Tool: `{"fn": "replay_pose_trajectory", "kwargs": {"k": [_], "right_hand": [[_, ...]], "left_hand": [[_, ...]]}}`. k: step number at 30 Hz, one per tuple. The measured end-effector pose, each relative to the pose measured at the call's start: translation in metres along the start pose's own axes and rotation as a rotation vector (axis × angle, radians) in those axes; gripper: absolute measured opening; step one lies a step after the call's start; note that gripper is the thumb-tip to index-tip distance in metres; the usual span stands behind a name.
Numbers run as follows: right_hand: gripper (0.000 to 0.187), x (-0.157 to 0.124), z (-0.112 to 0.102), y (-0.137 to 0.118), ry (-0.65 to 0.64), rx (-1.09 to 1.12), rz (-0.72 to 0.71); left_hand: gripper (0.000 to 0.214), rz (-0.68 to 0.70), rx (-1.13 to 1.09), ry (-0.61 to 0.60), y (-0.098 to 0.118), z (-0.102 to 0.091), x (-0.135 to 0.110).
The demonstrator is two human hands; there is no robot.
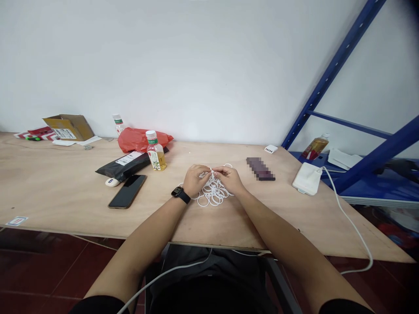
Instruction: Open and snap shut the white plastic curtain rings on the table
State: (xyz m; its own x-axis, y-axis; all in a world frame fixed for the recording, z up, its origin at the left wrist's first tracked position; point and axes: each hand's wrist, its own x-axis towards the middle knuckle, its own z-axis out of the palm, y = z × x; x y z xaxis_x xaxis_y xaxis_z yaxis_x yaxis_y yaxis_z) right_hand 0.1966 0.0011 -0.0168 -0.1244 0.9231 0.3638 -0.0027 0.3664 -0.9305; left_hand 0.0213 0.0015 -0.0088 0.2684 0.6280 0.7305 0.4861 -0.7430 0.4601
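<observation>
A pile of thin white rings [214,198], with small white pieces at its middle, lies on the wooden table in front of me. Above the pile's far side, my left hand [195,179] pinches a white ring between thumb and fingertips. My right hand [228,178] meets it there, its fingertips closed on the same ring. Most of that ring is hidden by my fingers, so its exact shape is hard to make out. Another white ring [228,165] shows just behind my right fingers. My left wrist wears a black watch [180,193].
Left on the table [81,196] are a phone [127,192], a white case [111,182], a black parcel [131,163], a drink bottle [156,152], a red bag [132,138] and a cardboard box [72,126]. To the right lie a pixelated dark object [261,168] and a white power bank [307,179] with a cable.
</observation>
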Motion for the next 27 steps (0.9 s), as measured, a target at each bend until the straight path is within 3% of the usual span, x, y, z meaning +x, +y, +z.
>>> {"fn": "replay_pose_trajectory", "kwargs": {"k": [7,23,27], "right_hand": [[0.030,0.000,0.000,0.000,0.033,-0.013,0.008],[0.020,-0.005,0.003,-0.011,0.066,-0.323,-0.083],[0.018,0.002,-0.014,-0.010,0.150,-0.575,-0.201]], "left_hand": [[0.009,0.035,-0.012,0.018,0.000,0.000,-0.001],[0.013,0.035,0.003,0.008,-0.002,0.003,-0.002],[0.017,-0.055,0.031,0.008,-0.003,0.004,-0.003]]}}
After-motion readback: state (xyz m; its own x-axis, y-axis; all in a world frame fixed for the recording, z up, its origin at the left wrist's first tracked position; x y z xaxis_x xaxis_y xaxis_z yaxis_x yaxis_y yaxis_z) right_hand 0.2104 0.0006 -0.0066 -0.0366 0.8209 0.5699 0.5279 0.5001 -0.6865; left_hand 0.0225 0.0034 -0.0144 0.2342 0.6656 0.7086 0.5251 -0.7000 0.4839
